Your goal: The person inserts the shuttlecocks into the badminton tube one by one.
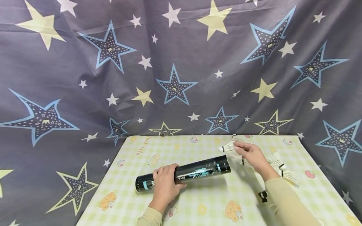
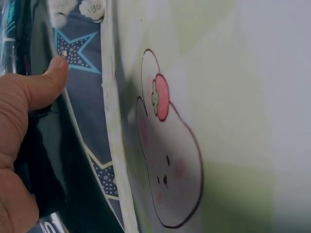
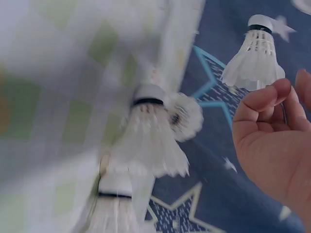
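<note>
My left hand (image 1: 166, 186) grips a black shuttlecock tube (image 1: 202, 171) around its left part, with the thumb along the near side. The tube lies slantwise above the tablecloth, its right end higher and a shadow beneath. To the right, my right hand (image 1: 254, 158) pinches a white feather shuttlecock (image 3: 255, 60) by the edge of its skirt. Its cork points left, above and near the tube's right end in the head view. Whether that end is uncovered cannot be seen. In the left wrist view the thumb (image 2: 48, 87) presses on the tube.
Several loose shuttlecocks (image 3: 150, 131) lie on the right side of the table, some partly behind the right hand and forearm. A small black object (image 1: 263, 196) shows beside the right sleeve. The checked tablecloth (image 1: 203, 204) meets a star-patterned curtain (image 1: 181, 116) at the back.
</note>
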`<state>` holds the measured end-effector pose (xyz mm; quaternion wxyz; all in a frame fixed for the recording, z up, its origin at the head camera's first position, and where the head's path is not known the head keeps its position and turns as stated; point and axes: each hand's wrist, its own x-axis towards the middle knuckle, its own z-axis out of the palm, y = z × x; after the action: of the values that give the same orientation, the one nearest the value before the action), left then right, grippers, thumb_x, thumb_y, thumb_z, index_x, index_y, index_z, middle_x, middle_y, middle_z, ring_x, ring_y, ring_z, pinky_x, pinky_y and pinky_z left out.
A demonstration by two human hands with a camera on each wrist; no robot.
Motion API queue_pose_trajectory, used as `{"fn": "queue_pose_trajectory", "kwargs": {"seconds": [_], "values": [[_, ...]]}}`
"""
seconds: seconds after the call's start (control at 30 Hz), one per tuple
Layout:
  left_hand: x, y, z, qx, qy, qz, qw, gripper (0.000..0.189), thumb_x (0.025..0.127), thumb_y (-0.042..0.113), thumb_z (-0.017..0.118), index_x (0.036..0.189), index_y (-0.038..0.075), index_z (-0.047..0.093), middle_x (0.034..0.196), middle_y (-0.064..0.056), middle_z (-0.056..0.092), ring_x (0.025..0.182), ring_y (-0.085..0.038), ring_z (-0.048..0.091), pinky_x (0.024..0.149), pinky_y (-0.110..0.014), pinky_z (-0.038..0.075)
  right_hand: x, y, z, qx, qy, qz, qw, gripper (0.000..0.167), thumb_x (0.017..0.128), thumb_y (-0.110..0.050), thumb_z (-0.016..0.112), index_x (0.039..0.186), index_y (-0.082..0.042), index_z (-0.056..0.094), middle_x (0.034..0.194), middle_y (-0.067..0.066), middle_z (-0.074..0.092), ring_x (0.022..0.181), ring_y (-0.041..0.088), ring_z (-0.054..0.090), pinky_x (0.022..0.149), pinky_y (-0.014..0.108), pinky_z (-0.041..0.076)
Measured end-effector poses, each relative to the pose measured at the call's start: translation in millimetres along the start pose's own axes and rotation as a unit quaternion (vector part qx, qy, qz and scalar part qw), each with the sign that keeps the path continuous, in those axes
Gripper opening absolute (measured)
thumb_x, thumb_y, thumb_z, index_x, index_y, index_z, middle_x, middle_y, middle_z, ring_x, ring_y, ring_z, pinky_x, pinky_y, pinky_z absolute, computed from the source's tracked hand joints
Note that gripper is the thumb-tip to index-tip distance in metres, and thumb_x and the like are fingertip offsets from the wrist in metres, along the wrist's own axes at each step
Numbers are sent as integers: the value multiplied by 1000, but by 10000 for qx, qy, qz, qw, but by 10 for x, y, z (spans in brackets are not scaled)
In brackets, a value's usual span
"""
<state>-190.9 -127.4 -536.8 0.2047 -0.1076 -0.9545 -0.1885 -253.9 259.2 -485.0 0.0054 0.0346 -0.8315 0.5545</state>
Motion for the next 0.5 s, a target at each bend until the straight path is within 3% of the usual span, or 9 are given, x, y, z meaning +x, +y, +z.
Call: {"fn": "queue_pose_trajectory", "kwargs": {"seconds": [0.1, 0.23, 0.3, 0.5], "values": [[18, -7, -8, 54, 48, -62, 10000, 90, 63, 48, 104, 139, 20, 65, 132, -5, 74, 119, -31, 63, 110, -59, 37, -236, -19, -133, 266, 248, -11, 9993, 54, 108, -35, 65, 151, -2, 59, 146, 11, 69, 102, -5, 65, 89, 25, 58], [50, -26, -31, 197, 134, -9, 9997, 90, 64, 47, 103, 140, 19, 64, 132, -7, 74, 120, -32, 63, 110, -59, 37, -504, -4, -224, 641, 258, 26, 9976, 57, 108, -35, 65, 152, -1, 57, 130, -22, 71, 100, -1, 66, 86, 23, 58], [62, -37, -32, 328, 204, 86, 9992, 90, 63, 47, 103, 139, 19, 64, 131, -7, 74, 119, -32, 63, 110, -58, 37, -595, 5, -212, 847, 218, 12, 9962, 52, 108, -32, 66, 150, -2, 60, 126, -29, 70, 99, -1, 66, 86, 23, 58], [67, 21, -32, 405, 198, 244, 9987, 89, 63, 45, 104, 138, 19, 64, 129, -7, 74, 119, -33, 63, 109, -57, 37, -746, -46, -11, 1194, 32, -97, 9928, 46, 108, -20, 65, 145, 6, 61, 119, -28, 71, 86, 5, 64, 82, 22, 54]]}}
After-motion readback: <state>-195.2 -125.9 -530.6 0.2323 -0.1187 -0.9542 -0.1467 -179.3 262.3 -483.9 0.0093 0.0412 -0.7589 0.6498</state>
